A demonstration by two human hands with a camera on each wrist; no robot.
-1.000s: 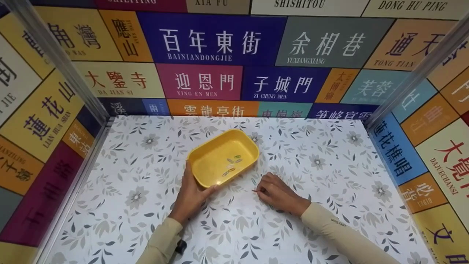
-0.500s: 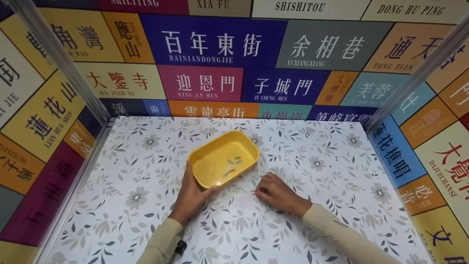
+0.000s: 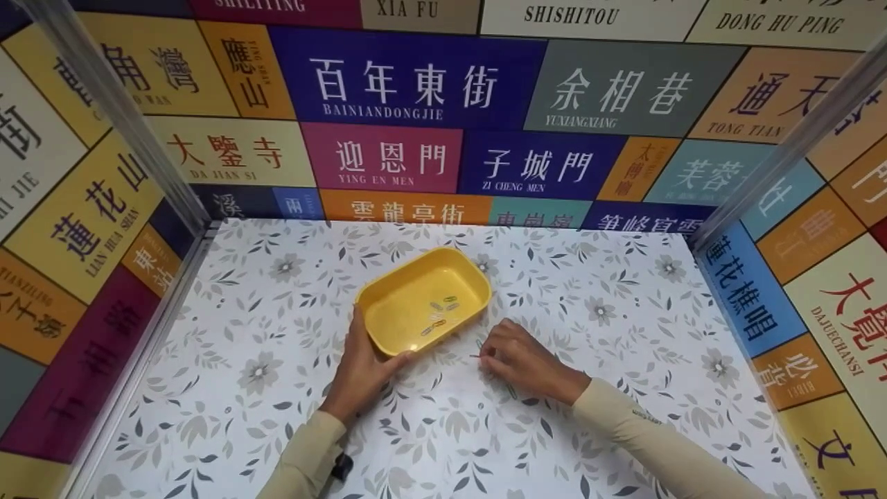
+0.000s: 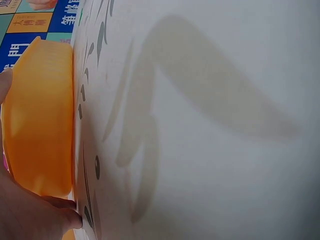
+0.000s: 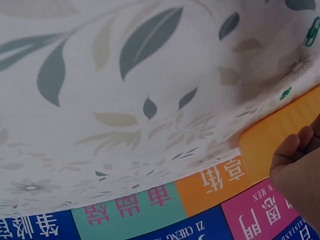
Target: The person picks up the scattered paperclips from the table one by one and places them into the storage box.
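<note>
Right hand (image 3: 523, 364), just right of centre in the head frame: thumb and fingertips are drawn together, narrow, pinching a thin red piece (image 3: 475, 356) whose free end points left. Its exact form is too small to tell. Left hand (image 3: 366, 378), lower centre: thumb and fingers are spread around the near-left corner of a yellow tray (image 3: 391, 305), gripping it. The tray sits at the centre of the frame, tilted in plan, on the tabletop.

Several small paper clips (image 3: 439, 323) lie in the right half of the tray, among them green and orange ones. Two green clips (image 5: 285, 93) lie on the tabletop at the right of the right-wrist frame; in the head frame, the right hand partly covers them.

Beige sleeves (image 3: 644, 423) enter from the bottom edge. The white tabletop (image 3: 229, 312) bears a grey leaf-and-flower print. Coloured panels (image 3: 409, 76) with Chinese characters fill the upper frame and both sides.
</note>
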